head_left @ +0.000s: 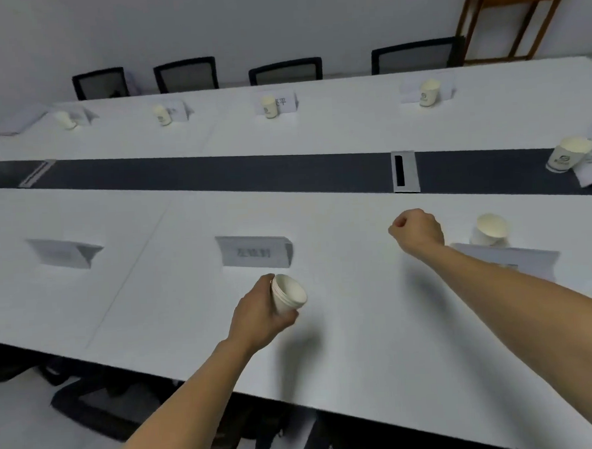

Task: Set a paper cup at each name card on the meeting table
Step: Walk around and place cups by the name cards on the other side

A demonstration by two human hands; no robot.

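My left hand [260, 313] grips a short stack of white paper cups [289, 295], tilted with the mouths facing right, just in front of the middle name card [255, 251] on the near side of the white meeting table [362, 341]. My right hand [416, 230] hovers over the table as a closed fist, holding nothing. To its right a single paper cup [490, 229] stands behind the right name card [516, 257]. Another name card [64, 253] at near left has no cup by it. Along the far side, several cups such as one [269, 106] stand at name cards.
A dark strip [216, 175] with a metal cable hatch [404, 171] runs down the table's middle. A cup [570, 153] sits at the right end on papers. Black chairs [285, 70] line the far side; chairs are tucked under the near edge. A wooden frame [510, 14] stands back right.
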